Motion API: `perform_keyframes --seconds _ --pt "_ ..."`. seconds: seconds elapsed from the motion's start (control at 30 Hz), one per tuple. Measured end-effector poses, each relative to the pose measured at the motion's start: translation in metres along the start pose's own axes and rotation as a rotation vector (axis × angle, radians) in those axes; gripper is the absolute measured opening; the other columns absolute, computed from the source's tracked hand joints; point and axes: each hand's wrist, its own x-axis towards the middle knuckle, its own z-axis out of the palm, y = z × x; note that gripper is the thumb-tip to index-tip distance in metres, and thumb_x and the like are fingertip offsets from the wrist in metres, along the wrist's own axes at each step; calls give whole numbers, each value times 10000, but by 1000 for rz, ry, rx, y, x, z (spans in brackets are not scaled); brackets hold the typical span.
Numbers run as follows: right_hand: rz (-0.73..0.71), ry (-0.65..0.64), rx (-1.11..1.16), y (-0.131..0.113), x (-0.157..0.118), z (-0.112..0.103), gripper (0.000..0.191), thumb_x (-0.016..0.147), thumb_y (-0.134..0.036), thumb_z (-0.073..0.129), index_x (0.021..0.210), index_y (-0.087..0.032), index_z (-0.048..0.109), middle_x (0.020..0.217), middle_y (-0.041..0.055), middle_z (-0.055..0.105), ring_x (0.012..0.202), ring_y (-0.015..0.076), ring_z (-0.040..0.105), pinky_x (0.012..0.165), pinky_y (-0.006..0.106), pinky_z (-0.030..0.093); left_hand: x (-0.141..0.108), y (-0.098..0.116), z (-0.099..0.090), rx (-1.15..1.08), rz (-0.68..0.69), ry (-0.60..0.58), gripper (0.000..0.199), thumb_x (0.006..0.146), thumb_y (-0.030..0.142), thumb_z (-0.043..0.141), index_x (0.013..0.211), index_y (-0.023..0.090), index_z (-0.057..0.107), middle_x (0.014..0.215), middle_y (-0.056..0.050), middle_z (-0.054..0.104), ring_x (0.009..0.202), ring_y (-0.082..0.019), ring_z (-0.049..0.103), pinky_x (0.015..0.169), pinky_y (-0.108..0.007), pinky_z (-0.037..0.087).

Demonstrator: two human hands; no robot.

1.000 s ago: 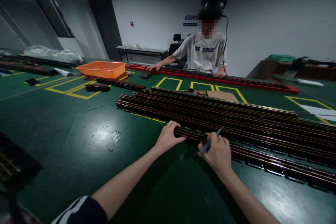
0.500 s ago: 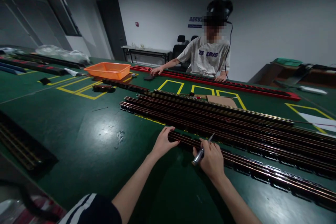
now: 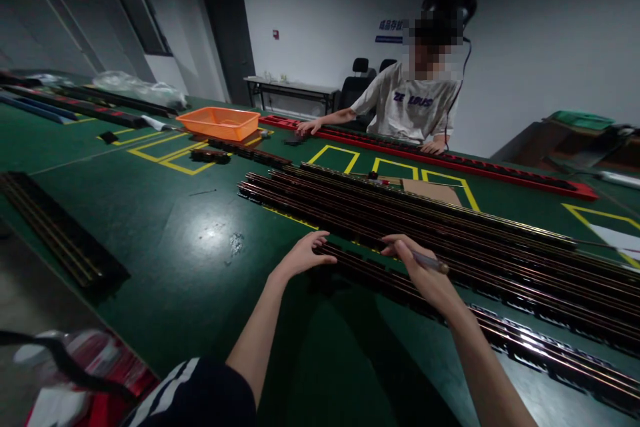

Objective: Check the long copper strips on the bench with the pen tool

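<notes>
Two bare hands work low over the green table (image 3: pixel 165 240), at the near side of many long dark strips. The left hand (image 3: pixel 299 257) is at the left end of the near strip (image 3: pixel 373 271), with the thumb on the near side and the other fingers on the far side; they are curved around this end, but I cannot tell if they press on it. The right hand (image 3: pixel 421 275) has its fingers closed on a slim tool (image 3: pixel 431 262) (it looks like a pen, with a rounded back end), and the fingertips are just beyond the far edge of the near strip. The tip of the tool is hidden by the fingers. The near strip lies on the table, slanting down to the right and passing under the right forearm. Behind it, the strip group (image 3: pixel 400 213) lies side by side, with copper-coloured lines along its length. On the left, one more dark strip (image 3: pixel 55 230) lies near the table edge. Farther back are an orange tray (image 3: pixel 219 124) and a person (image 3: pixel 413 103) with both hands at a long red frame (image 3: pixel 515 172).
</notes>
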Motion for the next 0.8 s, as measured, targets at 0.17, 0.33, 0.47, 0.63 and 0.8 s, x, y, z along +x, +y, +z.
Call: perform_keyframes --seconds 0.17,0.33,0.47,0.63,0.8 --pt "38 -2 145 3 25 29 443 868 -549 357 783 -211 631 672 16 577 639 176 547 625 311 433 7 5 13 -5 -44 258 317 916 354 404 922 159 654 907 -50 686 869 -163 641 821 -279 481" --pt "51 -36 352 14 40 47 263 733 -464 612 729 -207 554 625 -18 542 582 146 514 553 273 401 7 8 24 139 17 376 273 897 215 399 801 179 652 861 -35 677 820 -159 632 773 -277 474" --pt "96 -116 376 20 40 45 266 670 -431 685 779 -191 649 739 19 628 650 162 557 596 290 426 7 10 23 121 -20 380 236 872 181 426 799 179 651 850 -20 676 788 -149 627 737 -257 469" --pt "188 -189 480 23 40 46 271 689 -425 681 836 -198 683 787 36 677 758 192 621 713 333 475 6 12 23 119 -40 355 255 889 205 409 825 185 655 847 -16 685 804 -156 638 732 -256 462" --pt "195 -92 687 31 44 55 258 695 -428 678 780 -184 671 723 24 647 703 159 602 715 317 479 5 11 22 80 -41 340 251 895 248 418 865 182 659 802 -15 687 782 -163 646 686 -245 471"
